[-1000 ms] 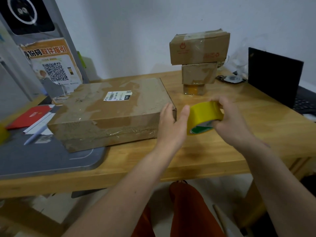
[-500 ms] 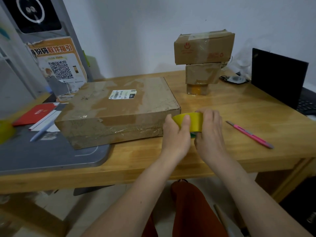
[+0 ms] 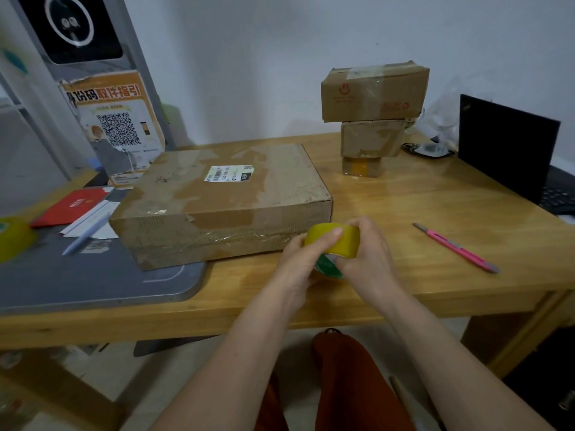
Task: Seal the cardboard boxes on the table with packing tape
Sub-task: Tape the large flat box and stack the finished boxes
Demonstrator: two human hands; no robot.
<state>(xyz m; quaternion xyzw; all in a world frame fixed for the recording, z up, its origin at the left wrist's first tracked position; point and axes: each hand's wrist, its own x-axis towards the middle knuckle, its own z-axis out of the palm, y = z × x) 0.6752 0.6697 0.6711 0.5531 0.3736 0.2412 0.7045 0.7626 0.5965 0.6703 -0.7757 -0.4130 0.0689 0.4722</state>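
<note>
From my feed, both hands grip the yellow tape roll (image 3: 337,241) just above the counter (image 3: 404,209), right at the near right corner of the large flat cardboard box (image 3: 217,200): the left hand (image 3: 300,262) has its thumb laid over the roll's top, and the right hand (image 3: 368,259) curls its fingers round the roll's far side (green inner core showing between the palms). I note three smaller boxes (image 3: 373,113) stacked at the back of the counter, well apart from the hands. A pink utility knife (image 3: 457,247) lies to the right, and a second tape roll (image 3: 14,241) sits at the far left edge.
</note>
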